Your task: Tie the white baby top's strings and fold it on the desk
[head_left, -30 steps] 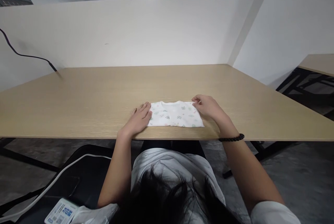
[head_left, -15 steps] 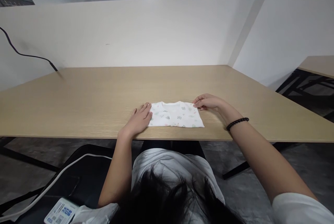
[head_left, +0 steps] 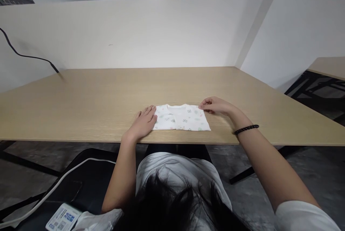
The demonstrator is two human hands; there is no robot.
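Note:
A small white baby shirt (head_left: pixel 179 118) with a scattered print lies folded into a flat rectangle near the table's front edge, its neckline away from me. My left hand (head_left: pixel 145 120) rests flat over the shirt's left side, fingers stretched out. At the far right corner of the shirt, my right hand (head_left: pixel 211 105) pinches the cloth between thumb and fingers. A black beaded bracelet circles my right wrist.
The shirt lies on a light wood table (head_left: pixel 107 91) against a white wall. A black cable (head_left: pixel 35 58) runs down to the back left. On a black chair (head_left: pixel 88 173) at lower left are a white cord and a labelled white device (head_left: pixel 63 217).
My right forearm has shifted very slightly, while the fingers stay at the shirt's far right corner. My left hand and the shirt look the same.

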